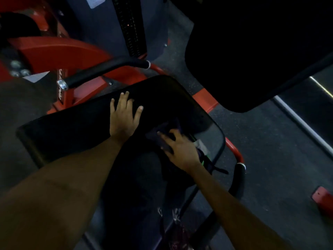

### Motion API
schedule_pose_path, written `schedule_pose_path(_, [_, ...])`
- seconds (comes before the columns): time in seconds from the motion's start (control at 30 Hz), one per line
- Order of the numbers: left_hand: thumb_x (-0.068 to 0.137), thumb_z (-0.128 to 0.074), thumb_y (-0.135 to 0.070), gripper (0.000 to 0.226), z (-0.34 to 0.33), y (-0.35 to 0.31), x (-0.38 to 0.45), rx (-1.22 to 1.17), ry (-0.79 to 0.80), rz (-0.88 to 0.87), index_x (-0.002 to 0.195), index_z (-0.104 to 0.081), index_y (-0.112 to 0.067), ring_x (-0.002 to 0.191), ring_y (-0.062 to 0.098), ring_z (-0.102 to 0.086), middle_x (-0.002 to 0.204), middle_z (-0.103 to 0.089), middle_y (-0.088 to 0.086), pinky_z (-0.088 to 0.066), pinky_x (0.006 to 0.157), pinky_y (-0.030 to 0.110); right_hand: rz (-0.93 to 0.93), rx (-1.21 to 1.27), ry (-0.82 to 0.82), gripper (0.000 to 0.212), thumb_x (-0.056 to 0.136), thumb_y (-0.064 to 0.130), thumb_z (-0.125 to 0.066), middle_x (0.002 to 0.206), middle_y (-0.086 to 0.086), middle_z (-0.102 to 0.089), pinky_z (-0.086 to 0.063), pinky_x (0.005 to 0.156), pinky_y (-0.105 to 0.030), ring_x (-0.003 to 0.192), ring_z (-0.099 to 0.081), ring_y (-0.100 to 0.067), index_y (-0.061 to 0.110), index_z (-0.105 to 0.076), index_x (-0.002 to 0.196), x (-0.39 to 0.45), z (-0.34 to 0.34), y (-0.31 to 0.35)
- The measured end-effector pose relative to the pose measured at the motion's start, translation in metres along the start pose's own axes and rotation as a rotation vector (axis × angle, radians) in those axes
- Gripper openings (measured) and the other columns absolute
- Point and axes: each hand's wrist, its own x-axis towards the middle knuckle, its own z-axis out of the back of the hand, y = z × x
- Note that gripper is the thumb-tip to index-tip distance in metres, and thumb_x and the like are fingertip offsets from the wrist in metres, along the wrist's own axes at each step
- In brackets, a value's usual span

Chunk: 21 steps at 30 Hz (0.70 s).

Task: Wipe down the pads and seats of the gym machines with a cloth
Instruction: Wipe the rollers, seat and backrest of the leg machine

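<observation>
A black padded seat (75, 127) of a red-framed gym machine fills the middle of the head view. My left hand (123, 117) lies flat on the seat with its fingers spread. To its right, my right hand (180, 147) presses a dark purple cloth (162, 134) against the seat's right part, fingers stretched over it. A larger black back pad (252, 55) hangs above the seat at the upper right. The dim light hides the cloth's edges.
A black-gripped handle (108, 69) on the red frame (59, 51) runs along the seat's far left side. A second grip (238, 179) stands at the right. The weight stack (129, 26) rises behind. A red foot (323, 197) sits on the dark rubber floor at right.
</observation>
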Motion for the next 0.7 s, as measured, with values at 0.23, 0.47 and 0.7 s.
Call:
schedule_pose_path(0.23, [0.097, -0.028, -0.045, 0.06, 0.002, -0.001, -0.018, -0.13, 0.004, -0.037, 0.111, -0.059, 0.005, 0.129, 0.033, -0.045, 0.134, -0.052, 0.021, -0.026, 0.11, 0.051, -0.396, 0.006, -0.05, 0.056, 0.085, 0.032, -0.062, 0.119, -0.016, -0.051, -0.049, 0.059, -0.039, 0.086, -0.056, -0.038, 0.024, -0.047, 0.139, -0.001, -0.014, 0.066])
schedule_pose_path(0.47, [0.101, -0.041, -0.031, 0.041, 0.009, -0.004, -0.023, -0.237, 0.067, -0.038, 0.124, -0.052, 0.001, 0.133, 0.029, -0.039, 0.141, -0.044, 0.014, -0.017, 0.115, 0.042, 0.112, 0.006, 0.019, 0.057, 0.082, 0.04, -0.049, 0.117, -0.007, -0.052, -0.05, 0.052, -0.029, 0.078, -0.059, -0.027, 0.032, -0.042, 0.138, -0.092, -0.003, 0.06])
schedule_pose_path(0.7, [0.098, -0.024, -0.052, 0.059, 0.006, -0.02, -0.057, -0.105, 0.178, -0.105, 0.127, -0.05, -0.007, 0.135, 0.024, -0.037, 0.143, -0.042, 0.008, -0.017, 0.116, 0.04, -0.509, -0.021, -0.075, 0.053, 0.083, 0.035, -0.067, 0.113, -0.016, -0.053, -0.051, 0.052, -0.037, 0.078, -0.059, -0.036, 0.022, -0.054, 0.133, -0.062, -0.006, 0.065])
